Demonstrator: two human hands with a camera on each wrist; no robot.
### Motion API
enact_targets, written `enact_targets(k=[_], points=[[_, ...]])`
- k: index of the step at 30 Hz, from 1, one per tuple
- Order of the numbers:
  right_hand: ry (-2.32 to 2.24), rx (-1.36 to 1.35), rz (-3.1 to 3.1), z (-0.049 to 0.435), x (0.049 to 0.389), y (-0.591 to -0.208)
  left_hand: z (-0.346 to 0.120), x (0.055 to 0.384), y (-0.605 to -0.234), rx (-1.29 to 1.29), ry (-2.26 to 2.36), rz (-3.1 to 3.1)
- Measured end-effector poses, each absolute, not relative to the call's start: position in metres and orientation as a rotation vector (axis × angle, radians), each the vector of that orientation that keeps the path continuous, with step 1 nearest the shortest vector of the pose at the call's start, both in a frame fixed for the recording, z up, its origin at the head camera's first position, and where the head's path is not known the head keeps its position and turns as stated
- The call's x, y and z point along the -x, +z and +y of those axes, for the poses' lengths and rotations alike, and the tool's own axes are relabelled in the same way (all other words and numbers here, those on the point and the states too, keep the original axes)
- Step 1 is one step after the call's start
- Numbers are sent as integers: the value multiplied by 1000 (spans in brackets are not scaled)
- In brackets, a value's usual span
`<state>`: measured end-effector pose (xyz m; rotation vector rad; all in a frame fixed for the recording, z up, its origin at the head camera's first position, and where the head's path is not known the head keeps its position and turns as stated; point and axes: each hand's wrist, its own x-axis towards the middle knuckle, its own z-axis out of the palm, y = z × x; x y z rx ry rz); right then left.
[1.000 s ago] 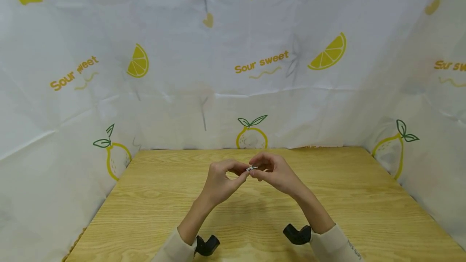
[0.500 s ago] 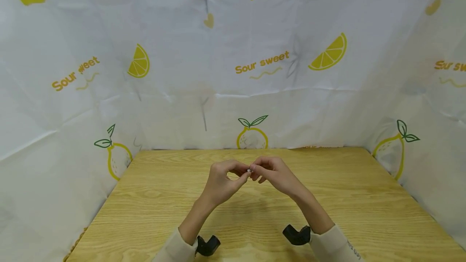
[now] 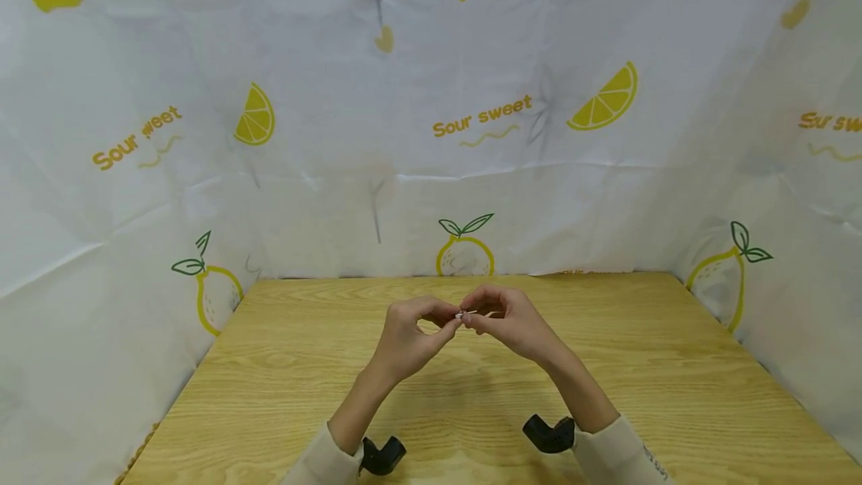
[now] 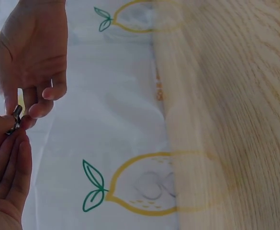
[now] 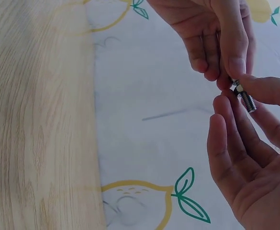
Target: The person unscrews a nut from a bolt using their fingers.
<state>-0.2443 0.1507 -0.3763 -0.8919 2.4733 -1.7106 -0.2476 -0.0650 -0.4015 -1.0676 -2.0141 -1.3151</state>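
Observation:
A small silvery bolt with a nut on its thread is held between both hands, above the table. My left hand pinches the bolt's head end between thumb and fingertips, which hide most of that end. From the other side, the thumb and index finger of my right hand pinch the nut. The threaded end sticks out past the right fingertips in the right wrist view. In the left wrist view, only a short bit of the bolt shows between the fingers.
Below the hands lies a wood-grain table. A white curtain printed with lemons and lettering hangs behind it and along its sides. Black wrist mounts sit at both cuffs.
The right thumb and fingers rolled over the nut, covering the bolt half a second ago, then rolled back, so the shaft shows again. The left hand has kept its place and grip.

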Motion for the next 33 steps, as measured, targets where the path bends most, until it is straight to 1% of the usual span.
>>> enact_targets(k=[11, 33], points=[[-1616, 870, 2424, 149, 247, -377, -66, 248, -402, 1117, -1329, -1979], [-1744, 898, 2411, 150, 243, -376, -66, 250, -403, 1085, -1346, -1998]])
